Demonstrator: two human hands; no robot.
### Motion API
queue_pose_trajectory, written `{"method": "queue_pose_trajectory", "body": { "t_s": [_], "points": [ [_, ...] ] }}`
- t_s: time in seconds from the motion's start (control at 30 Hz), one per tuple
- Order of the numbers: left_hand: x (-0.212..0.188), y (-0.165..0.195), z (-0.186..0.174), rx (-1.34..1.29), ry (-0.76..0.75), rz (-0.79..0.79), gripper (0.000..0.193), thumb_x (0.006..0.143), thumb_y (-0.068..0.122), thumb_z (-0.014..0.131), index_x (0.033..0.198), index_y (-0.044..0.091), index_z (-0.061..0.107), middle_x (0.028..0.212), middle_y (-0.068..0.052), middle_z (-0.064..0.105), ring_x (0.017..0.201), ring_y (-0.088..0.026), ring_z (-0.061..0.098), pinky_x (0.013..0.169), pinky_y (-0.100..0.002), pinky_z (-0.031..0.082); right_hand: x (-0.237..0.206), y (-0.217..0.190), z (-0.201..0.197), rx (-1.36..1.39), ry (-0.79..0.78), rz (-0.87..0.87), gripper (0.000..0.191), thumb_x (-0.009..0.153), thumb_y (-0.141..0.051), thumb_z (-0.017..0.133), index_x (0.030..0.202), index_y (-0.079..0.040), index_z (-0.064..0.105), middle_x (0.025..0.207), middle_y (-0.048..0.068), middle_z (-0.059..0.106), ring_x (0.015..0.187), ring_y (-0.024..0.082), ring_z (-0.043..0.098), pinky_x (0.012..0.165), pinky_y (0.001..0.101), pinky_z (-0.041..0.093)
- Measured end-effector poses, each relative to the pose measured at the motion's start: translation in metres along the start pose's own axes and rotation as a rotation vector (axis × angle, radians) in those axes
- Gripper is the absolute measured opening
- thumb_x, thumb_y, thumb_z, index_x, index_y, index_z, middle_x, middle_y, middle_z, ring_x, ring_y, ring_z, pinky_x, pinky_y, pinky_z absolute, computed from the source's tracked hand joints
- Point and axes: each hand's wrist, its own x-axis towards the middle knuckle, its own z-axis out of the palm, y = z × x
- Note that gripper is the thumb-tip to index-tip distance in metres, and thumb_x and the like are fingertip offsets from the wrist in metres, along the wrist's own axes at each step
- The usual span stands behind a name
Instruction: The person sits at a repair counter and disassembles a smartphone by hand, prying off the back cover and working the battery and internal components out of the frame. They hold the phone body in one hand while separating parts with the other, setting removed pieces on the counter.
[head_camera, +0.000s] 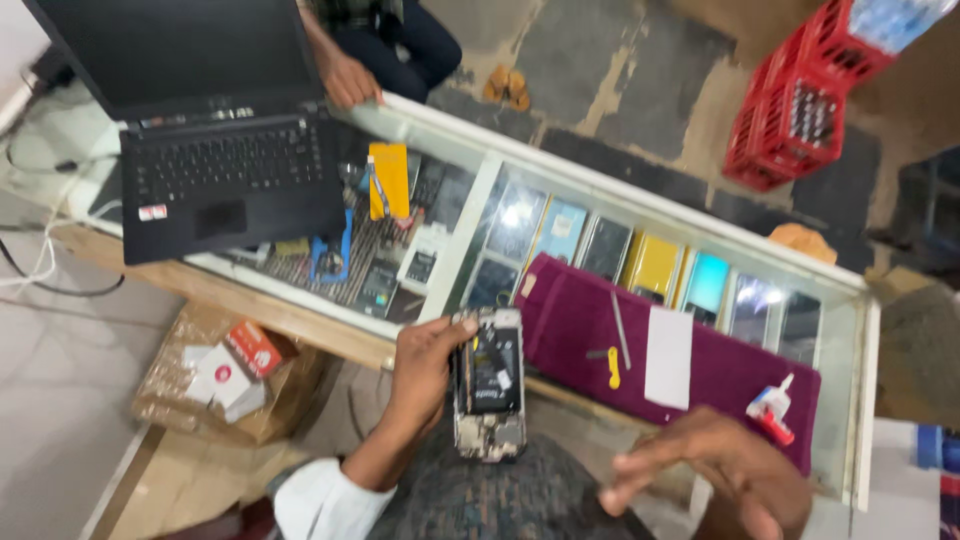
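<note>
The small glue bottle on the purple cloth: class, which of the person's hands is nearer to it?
Right. The right hand hovers open just below the glue bottle; the left hand is well off to its left, holding the opened phone.

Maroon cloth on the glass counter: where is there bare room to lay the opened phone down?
The maroon cloth is bare at its left end, between its left edge and the tweezers with the yellow tool, and between the white card and the glue bottle. Crowded: the laptop fills the counter's left. The left hand holds the opened phone; the right hand is empty.
</note>
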Motion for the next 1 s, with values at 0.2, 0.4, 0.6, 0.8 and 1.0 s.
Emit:
{"method": "queue_pose_trajectory", "body": {
  "t_s": [0.2,0.4,0.6,0.8,1.0],
  "points": [
    [-0.006,-0.006,0.009,-0.022,-0.046,0.008,0.023,0.096,0.013,0.069,0.085,-0.007,0.074,0.073,-0.002,0.070,0.061,-0.005,0.058,0.055,-0.023,0.046,0.031,0.075,0.003,-0.962,0.797,-0.061,0.054,0.091,-0.032,0.074,0.131,0.003,0.064,0.129,0.019,0.067,0.128,0.028,0.059,0.108,0.0440,0.046],
    [-0.008,-0.002,0.019,-0.058,-0.077,0.013,0.021,0.097,0.010,0.067,0.090,-0.008,0.075,0.077,-0.005,0.074,0.064,-0.007,0.063,0.058,-0.022,0.049,0.039,0.146,0.008,0.134,0.320,0.127,0.052,0.090,-0.023,0.075,0.133,0.004,0.064,0.111,0.016,0.074,0.099,0.022,0.071,0.091,0.0396,0.058],
    [-0.010,-0.009,0.028,-0.058,-0.063,0.041,0.021,0.097,0.009,0.066,0.096,-0.008,0.077,0.081,-0.005,0.075,0.068,-0.006,0.064,0.061,-0.023,0.051,0.026,0.153,0.023,0.148,0.313,0.203,0.040,0.093,-0.018,0.073,0.122,0.010,0.070,0.108,0.015,0.076,0.096,0.017,0.070,0.089,0.0324,0.056],
    [-0.017,-0.029,0.032,-0.057,0.007,-0.051,0.020,0.095,0.010,0.067,0.092,-0.008,0.075,0.080,-0.007,0.075,0.065,-0.010,0.066,0.062,-0.024,0.052,0.009,0.155,0.027,0.048,0.309,0.230,0.051,0.096,-0.035,0.070,0.124,0.007,0.069,0.109,0.015,0.076,0.098,0.017,0.072,0.091,0.0330,0.057],
    [-0.026,-0.038,0.031,-0.064,0.025,-0.081,0.018,0.097,0.007,0.066,0.097,-0.010,0.073,0.086,-0.010,0.074,0.071,-0.012,0.067,0.067,-0.024,0.054,-0.036,0.178,-0.019,0.256,0.742,0.140,0.082,0.095,-0.051,0.062,0.153,0.002,0.040,0.120,0.022,0.073,0.094,0.025,0.075,0.084,0.0378,0.059]
  ]
}}
